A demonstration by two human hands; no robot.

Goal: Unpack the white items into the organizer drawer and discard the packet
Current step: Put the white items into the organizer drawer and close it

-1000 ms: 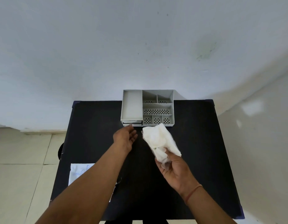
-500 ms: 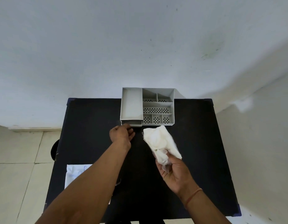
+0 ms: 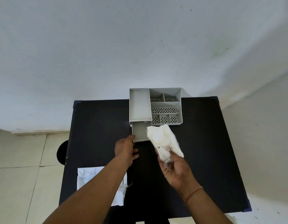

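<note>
A grey organizer (image 3: 165, 107) with several compartments stands at the far middle of the black table (image 3: 204, 143). Its drawer (image 3: 140, 131) is pulled out toward me and looks empty. My left hand (image 3: 125, 149) grips the drawer's front left corner. My right hand (image 3: 175, 170) holds a clear packet of white items (image 3: 164, 139) upright, just right of the drawer and partly over its right edge.
A white sheet or pouch (image 3: 91, 180) lies at the near left of the table, partly under my left forearm. A dark round object (image 3: 62, 152) sits on the tiled floor left of the table. A pale wall stands behind the organizer.
My left hand took hold of the drawer front and slid the drawer out toward me. The packet in my right hand stayed nearly in place.
</note>
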